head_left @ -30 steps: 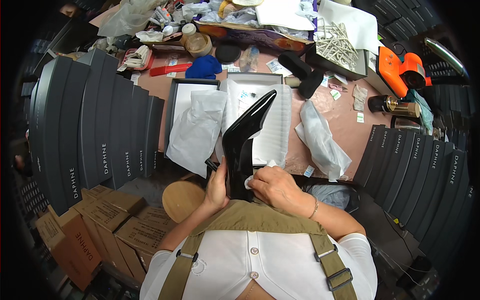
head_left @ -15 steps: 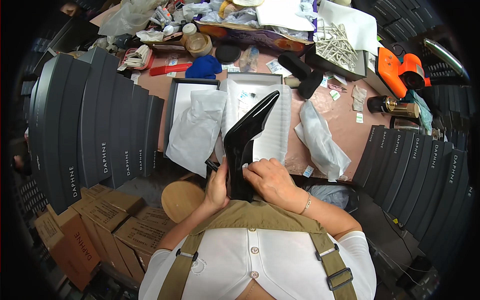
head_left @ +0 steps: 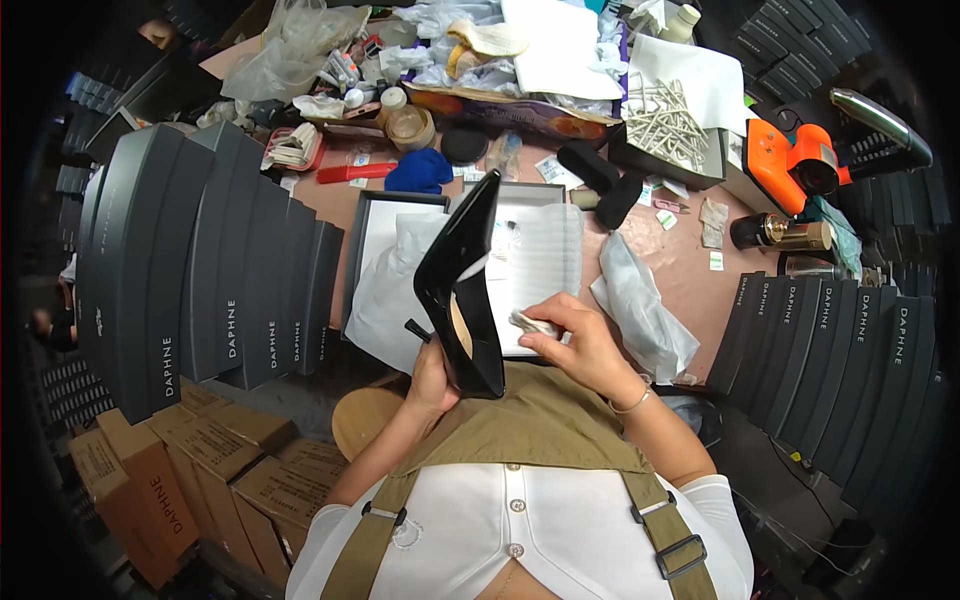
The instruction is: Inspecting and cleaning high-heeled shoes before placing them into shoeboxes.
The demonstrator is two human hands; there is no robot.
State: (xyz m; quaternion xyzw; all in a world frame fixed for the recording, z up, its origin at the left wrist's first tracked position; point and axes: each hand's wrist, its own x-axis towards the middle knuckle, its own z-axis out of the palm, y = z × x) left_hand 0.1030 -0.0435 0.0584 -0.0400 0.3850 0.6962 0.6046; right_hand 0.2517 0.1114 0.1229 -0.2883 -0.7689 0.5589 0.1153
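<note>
At the centre of the frame my left hand (head_left: 432, 378) grips a glossy black high-heeled shoe (head_left: 462, 290) from below, fingers closed around its rear part, so that the pointed toe rises toward the upper middle of the frame and the thin heel juts out to the left. My right hand (head_left: 582, 345), just right of the shoe, is closed in a pinch on a small crumpled white cloth (head_left: 532, 323) held close beside the shoe's side; whether cloth and shoe touch I cannot tell. Behind the shoe, on the pink table (head_left: 690, 280), lies an open shoe box (head_left: 545, 260) lined with white tissue paper (head_left: 385, 290). A clear plastic bag (head_left: 640, 305) lies to the right of the box. Rows of dark grey shoe boxes (head_left: 200, 270) stand on edge at the left, and more at the right. An orange tool (head_left: 790, 165) sits at the upper right, and brown cartons (head_left: 160, 480) fill the lower left.
</note>
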